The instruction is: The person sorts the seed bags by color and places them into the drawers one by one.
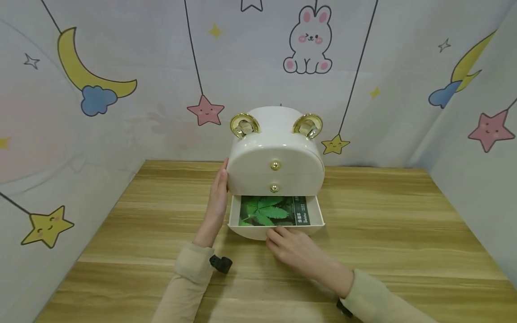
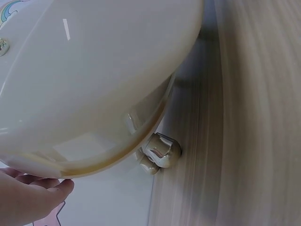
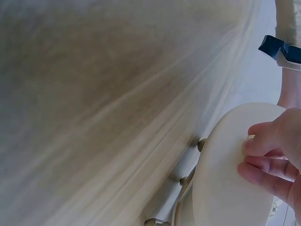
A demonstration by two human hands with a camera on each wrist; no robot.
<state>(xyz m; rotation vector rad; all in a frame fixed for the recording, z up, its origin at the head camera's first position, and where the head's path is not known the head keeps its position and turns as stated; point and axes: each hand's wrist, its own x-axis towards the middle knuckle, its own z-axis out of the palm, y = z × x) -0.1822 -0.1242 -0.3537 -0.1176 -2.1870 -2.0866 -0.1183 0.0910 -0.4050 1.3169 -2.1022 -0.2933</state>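
A white rounded storage box [image 1: 278,134] with gold ears stands on the table, its bottom drawer [image 1: 233,211] pulled out. Inside the drawer lies a green seed packet [image 1: 268,211] with a leaf picture and printed text. My right hand [image 1: 296,251] is at the drawer front [image 3: 225,188], thumb and forefinger pinching its small knob, which the fingers mostly hide. Against the box's left side rests my left hand [image 1: 218,197], its fingers fairly straight. The left wrist view shows that hand [image 2: 28,197] at the edge of the box's curved side [image 2: 108,94].
Two gold knobs, an upper one [image 1: 275,165] and a lower one [image 1: 274,188], sit on the box front above the drawer. Wood-grain table [image 1: 404,233] surrounds the box. Behind it hangs a white patterned cloth [image 1: 250,58], with cloth on both sides too.
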